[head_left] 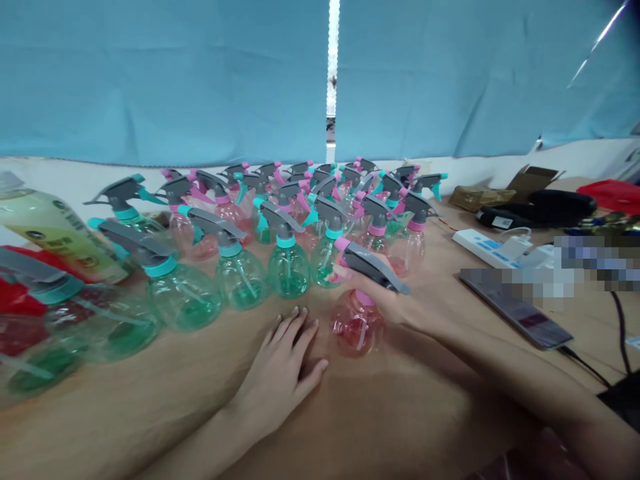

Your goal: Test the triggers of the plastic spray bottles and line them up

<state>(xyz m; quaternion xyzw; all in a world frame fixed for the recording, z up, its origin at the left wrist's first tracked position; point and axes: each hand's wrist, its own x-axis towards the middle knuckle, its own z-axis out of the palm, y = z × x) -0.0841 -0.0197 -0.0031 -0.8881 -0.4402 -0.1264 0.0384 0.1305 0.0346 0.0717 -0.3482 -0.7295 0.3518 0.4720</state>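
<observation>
My right hand (376, 288) is wrapped round the neck of a pink spray bottle (356, 327), just under its grey trigger head. The bottle is upright at the front of the group, with a white dip tube inside. Flat on the wooden table (200, 413) lies my left hand (286, 360), fingers spread, holding nothing. Beyond it stands a green spray bottle (289, 270) with a turquoise collar. Another green spray bottle (242, 277) is to its left. Several more pink and green bottles crowd behind, partly hiding one another.
At the left stands a large pale yellow-green bottle (55, 227) beside a red item (20, 297). On the right are a white power strip (480, 247), a phone (515, 310) with a cable, and an open cardboard box (530, 180). A blue curtain (200, 80) hangs behind.
</observation>
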